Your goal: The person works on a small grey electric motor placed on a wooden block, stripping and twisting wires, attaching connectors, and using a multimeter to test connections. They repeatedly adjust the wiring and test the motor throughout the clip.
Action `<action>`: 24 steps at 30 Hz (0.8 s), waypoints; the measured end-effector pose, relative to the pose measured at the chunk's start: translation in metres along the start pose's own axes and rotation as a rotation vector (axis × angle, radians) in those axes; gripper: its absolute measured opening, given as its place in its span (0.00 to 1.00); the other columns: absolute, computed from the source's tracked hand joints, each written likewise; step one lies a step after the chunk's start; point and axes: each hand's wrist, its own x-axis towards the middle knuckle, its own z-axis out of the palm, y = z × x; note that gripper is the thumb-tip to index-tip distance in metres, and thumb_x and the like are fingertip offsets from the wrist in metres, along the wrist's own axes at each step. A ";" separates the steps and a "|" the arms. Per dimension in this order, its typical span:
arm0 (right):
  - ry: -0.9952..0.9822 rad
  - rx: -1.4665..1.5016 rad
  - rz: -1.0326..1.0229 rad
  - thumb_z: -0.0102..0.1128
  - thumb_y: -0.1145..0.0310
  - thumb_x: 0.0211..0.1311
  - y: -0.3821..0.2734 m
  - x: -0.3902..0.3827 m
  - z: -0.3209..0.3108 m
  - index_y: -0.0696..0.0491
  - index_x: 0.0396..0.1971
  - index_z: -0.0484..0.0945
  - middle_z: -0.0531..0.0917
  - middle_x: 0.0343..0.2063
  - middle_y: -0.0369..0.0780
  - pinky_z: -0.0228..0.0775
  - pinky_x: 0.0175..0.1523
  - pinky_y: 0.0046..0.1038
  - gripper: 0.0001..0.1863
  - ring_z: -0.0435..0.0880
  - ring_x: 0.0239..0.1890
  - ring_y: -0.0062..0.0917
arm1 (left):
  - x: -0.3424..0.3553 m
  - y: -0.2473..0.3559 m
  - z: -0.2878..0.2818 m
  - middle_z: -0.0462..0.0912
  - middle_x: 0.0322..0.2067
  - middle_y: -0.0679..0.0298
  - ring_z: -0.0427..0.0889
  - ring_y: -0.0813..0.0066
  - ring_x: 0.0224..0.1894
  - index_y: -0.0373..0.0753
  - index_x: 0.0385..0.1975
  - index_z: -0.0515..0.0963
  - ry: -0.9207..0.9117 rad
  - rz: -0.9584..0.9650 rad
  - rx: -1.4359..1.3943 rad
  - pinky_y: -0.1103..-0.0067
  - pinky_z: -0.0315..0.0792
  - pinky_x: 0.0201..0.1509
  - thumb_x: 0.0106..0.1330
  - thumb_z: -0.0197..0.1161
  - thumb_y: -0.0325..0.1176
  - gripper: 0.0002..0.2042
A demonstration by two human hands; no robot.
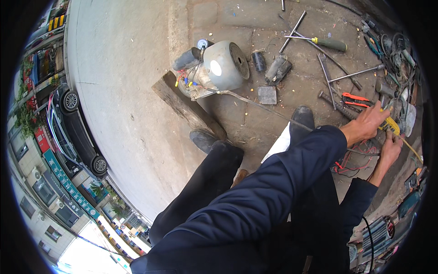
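At the right, my left hand (367, 122) and my right hand (388, 150), just below it, are closed on a yellow tool (389, 124) whose details are too small to make out. A thin yellowish strip (413, 150) runs down from beside it. Red and black wires (346, 165) lie tangled below my hands, and orange-handled pliers (353, 99) lie just above my left hand. At the upper middle stands a grey electric motor (222, 61) with coloured wire ends, a dark cylinder (185, 59) on it and a long cable (258, 102) running from it toward me.
A wooden beam (175, 98) lies by my left shoe (203, 139). T-handled wrenches (337, 78), a screwdriver (329, 44), loose cylinders (277, 69) and a metal block (267, 95) are on the pavement (219, 23). Tools pile along the right edge. A parked black car (77, 128) is at the left.
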 end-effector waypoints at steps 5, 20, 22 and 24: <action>-0.010 0.023 -0.032 0.71 0.48 0.71 0.001 0.002 0.000 0.61 0.46 0.92 0.76 0.76 0.52 0.72 0.70 0.37 0.26 0.82 0.71 0.42 | 0.001 0.005 -0.007 0.72 0.51 0.34 0.84 0.26 0.49 0.35 0.56 0.75 -0.054 -0.032 0.026 0.50 0.83 0.50 0.46 0.74 0.14 0.32; -0.056 0.026 -0.142 0.75 0.58 0.70 0.001 -0.008 -0.005 0.65 0.43 0.87 0.91 0.44 0.49 0.74 0.63 0.33 0.21 0.87 0.53 0.31 | 0.003 -0.013 0.005 0.75 0.52 0.37 0.87 0.32 0.49 0.39 0.56 0.80 -0.013 -0.047 0.134 0.52 0.85 0.53 0.52 0.74 0.16 0.28; 0.024 0.249 -0.089 0.75 0.57 0.70 0.003 -0.008 -0.005 0.66 0.40 0.86 0.91 0.40 0.46 0.76 0.58 0.32 0.22 0.87 0.45 0.28 | 0.010 -0.012 0.007 0.76 0.52 0.38 0.87 0.34 0.50 0.38 0.56 0.79 -0.048 -0.144 0.164 0.54 0.85 0.55 0.51 0.75 0.16 0.29; -0.011 0.443 0.056 0.75 0.56 0.70 0.002 -0.005 -0.001 0.66 0.37 0.85 0.90 0.35 0.44 0.76 0.53 0.32 0.23 0.85 0.38 0.25 | 0.009 -0.007 0.002 0.76 0.52 0.40 0.86 0.37 0.51 0.34 0.56 0.79 -0.032 -0.100 0.245 0.56 0.85 0.56 0.50 0.76 0.17 0.29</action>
